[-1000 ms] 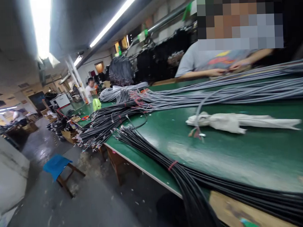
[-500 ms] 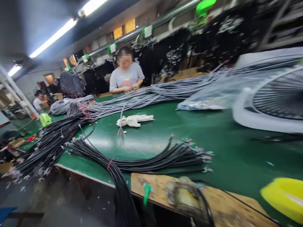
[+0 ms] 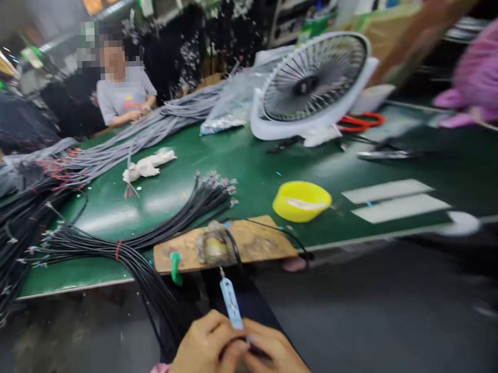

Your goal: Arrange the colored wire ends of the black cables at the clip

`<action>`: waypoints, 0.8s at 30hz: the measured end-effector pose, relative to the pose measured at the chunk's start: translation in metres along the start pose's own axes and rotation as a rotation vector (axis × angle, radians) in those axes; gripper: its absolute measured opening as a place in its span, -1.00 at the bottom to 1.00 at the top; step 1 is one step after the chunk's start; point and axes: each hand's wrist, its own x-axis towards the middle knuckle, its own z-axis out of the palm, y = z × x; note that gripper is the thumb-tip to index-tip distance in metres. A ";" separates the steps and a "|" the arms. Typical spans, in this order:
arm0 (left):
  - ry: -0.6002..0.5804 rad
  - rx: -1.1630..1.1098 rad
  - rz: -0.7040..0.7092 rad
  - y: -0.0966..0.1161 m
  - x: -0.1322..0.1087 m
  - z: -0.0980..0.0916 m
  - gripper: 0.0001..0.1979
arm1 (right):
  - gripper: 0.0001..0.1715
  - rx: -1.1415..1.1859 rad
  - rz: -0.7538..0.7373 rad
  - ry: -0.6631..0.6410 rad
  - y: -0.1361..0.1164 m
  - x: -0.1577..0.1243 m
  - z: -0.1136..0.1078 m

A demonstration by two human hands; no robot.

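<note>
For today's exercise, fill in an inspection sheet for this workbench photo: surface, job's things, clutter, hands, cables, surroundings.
Surface: green table, wooden board at its front edge.
Job's things: light blue tool held upright.
Clutter: yellow bowl, white fan, white rag, red scissors.
Hands: left hand and right hand together, pinching the tool.
Cables: black cable bundle; grey cables.
Surroundings: seated person opposite; blurred.

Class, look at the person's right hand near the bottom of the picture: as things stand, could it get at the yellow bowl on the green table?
Probably not at once. The right hand is pressed together with the left hand around a pale blue tool. The yellow bowl itself sits uncovered near the table's front edge.
</note>
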 end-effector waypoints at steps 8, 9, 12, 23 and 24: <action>0.102 0.043 0.000 0.002 0.000 0.003 -0.84 | -0.84 0.059 -0.023 0.438 0.002 -0.004 -0.007; 0.104 0.051 -0.002 0.002 0.000 0.003 -0.84 | -0.84 0.053 -0.045 0.470 0.001 -0.004 -0.008; 0.108 0.056 -0.003 0.003 0.001 0.002 -0.83 | -0.83 0.068 -0.098 0.513 -0.003 -0.004 -0.012; 0.097 -0.040 -0.036 0.002 -0.001 -0.001 -0.87 | -0.85 0.188 -0.156 0.482 -0.011 0.002 -0.009; 0.099 -0.044 -0.037 0.002 -0.001 -0.001 -0.88 | -0.85 0.192 -0.156 0.485 -0.012 0.003 -0.008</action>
